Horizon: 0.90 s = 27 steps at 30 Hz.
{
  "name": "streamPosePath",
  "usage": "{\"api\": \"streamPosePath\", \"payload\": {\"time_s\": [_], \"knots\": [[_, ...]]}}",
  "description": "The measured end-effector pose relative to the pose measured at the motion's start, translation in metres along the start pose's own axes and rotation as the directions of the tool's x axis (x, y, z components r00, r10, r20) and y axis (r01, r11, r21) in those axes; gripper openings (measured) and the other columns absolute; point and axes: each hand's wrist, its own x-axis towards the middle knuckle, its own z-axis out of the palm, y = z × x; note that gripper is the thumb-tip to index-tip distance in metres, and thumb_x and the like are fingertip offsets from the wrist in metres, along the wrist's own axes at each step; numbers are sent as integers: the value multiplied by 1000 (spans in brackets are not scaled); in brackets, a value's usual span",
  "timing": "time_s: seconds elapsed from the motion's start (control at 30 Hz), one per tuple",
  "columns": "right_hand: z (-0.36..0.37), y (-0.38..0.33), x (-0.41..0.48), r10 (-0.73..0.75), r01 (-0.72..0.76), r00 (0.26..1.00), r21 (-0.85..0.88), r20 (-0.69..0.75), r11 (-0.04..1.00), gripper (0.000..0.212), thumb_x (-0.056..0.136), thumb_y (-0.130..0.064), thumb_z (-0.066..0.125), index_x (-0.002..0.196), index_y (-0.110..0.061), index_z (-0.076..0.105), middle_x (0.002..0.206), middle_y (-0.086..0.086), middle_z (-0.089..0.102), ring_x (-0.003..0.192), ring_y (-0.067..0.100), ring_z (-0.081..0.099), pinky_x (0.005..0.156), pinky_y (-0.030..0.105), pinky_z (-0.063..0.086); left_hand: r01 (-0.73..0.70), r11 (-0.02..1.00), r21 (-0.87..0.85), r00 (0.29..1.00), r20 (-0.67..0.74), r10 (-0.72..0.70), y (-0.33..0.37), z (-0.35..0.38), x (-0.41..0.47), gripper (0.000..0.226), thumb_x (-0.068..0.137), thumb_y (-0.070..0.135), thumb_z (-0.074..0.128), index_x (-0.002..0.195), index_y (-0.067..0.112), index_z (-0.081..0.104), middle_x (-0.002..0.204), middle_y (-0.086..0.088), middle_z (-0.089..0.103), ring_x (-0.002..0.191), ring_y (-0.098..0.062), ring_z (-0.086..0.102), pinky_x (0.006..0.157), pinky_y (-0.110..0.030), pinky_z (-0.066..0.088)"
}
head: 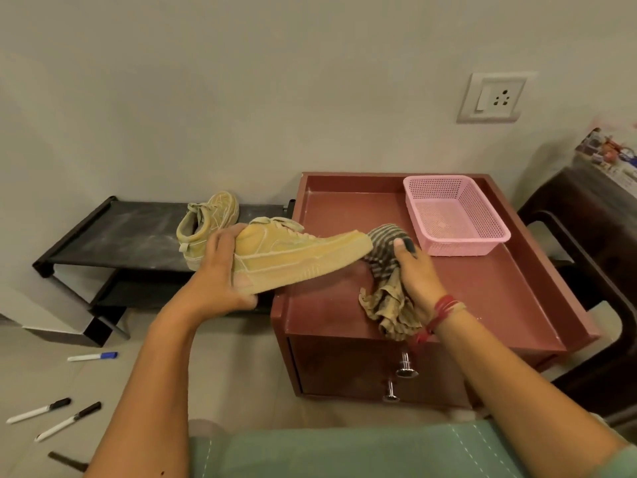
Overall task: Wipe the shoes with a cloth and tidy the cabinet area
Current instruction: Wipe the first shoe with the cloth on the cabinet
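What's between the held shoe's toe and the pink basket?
Head view: the striped cloth, gripped by the right hand, lies between the shoe and the basket.

home: shoe rack (pixel 138 232), cabinet (pixel 379 360).

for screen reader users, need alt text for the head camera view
A person's left hand holds a tan shoe while the right hand holds a striped cloth at its toe, above a red-brown cabinet bearing a pink basket. A second shoe sits on a black rack.
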Motion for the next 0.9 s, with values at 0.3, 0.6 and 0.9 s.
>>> {"api": "streamPosePath", "payload": {"time_s": [0.3, 0.6, 0.9], "knots": [[22, -24, -39, -551, 543, 835, -155, -12, 826, 29, 96, -33, 43, 122, -25, 53, 122, 0, 57, 118, 14, 52, 102, 40, 43, -96, 992, 88, 993, -53, 101, 25, -4, -21, 101, 49, 39, 76, 137, 40, 26, 127, 18, 28, 119, -15, 26, 97, -43, 38], [63, -4, -64, -637, 871, 481, -411, 603, 269, 51, 93, -30, 39, 143, -36, 28, 154, -4, 25, 145, 19, 11, 115, 56, 13, -213, 975, -64, 961, -196, 197, 42, 14, -9, 107, 50, 52, 78, 143, 37, 27, 137, 15, 35, 129, -18, 33, 101, -49, 42], [34, 34, -18, -449, 556, 820, -309, 355, 771, 44, 90, -57, 34, 133, -61, 25, 156, -14, 17, 146, 12, 6, 118, 48, 9, -171, 984, -51, 974, -161, 161, 31, 5, -2, 99, 45, 50, 83, 133, 37, 40, 130, 22, 39, 124, -10, 37, 102, -42, 41]]}}
